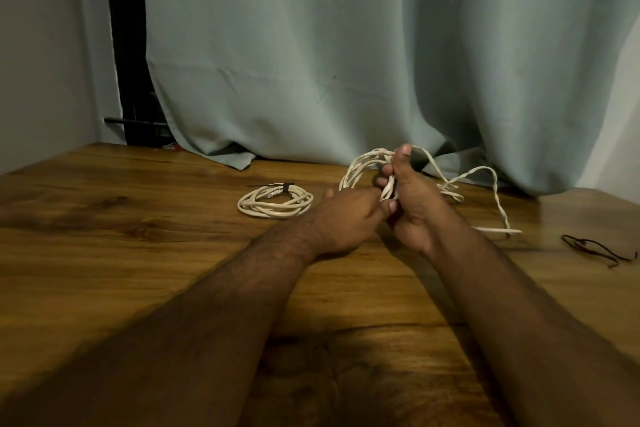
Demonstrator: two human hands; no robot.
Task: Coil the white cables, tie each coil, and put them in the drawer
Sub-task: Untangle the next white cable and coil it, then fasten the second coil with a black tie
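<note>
Head view: both hands, left hand and right hand, grip a half-wound white cable above the wooden counter. A tied coil lies left; dark ties, probably, lie right. Grey curtain behind.

No readable text, label, brand, number or sign is showing on anything anywhere in the frame.
</note>
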